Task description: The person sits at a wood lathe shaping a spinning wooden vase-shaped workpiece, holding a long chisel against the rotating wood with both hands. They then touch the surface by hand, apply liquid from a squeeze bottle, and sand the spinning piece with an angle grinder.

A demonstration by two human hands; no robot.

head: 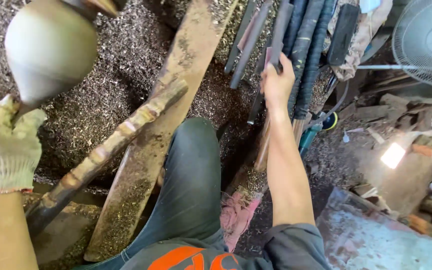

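Shavings-strewn floor (126,55) (fan (426,40) far right): gloved left hand (6,145) fingers clamped on turned grey wooden piece (51,45), right hand (277,82) fingers closed on a long tool (281,25).

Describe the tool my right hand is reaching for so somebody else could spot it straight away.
Start at the long wooden plank running up the middle over the shavings. Right of its top lies a bundle of long dark rods and handles. The right hand closes on the slim grey metal bar, flatter and paler than the black wrapped handles beside it.
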